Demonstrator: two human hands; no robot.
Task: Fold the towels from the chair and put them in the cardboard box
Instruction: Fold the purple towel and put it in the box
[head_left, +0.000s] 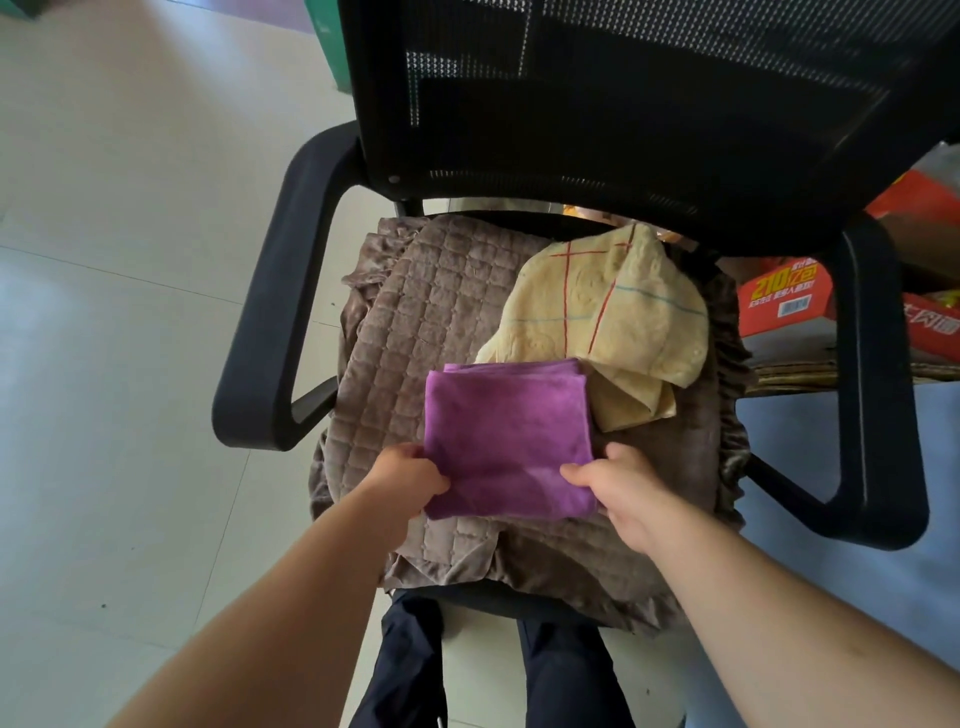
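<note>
Folded purple towel (506, 441) lies on the chair (649, 130) seat cushion (415, 322). Left hand (408, 475) pinches its near left edge, right hand (618, 486) pinches its near right edge. Unfolded yellow towel (623, 306) sits just behind, touching it. Red box (779, 293) right of chair.

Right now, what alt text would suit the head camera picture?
Two hands, left hand and right hand, grip a folded purple towel on a black chair's padded seat. A crumpled yellow towel lies just behind it.
</note>
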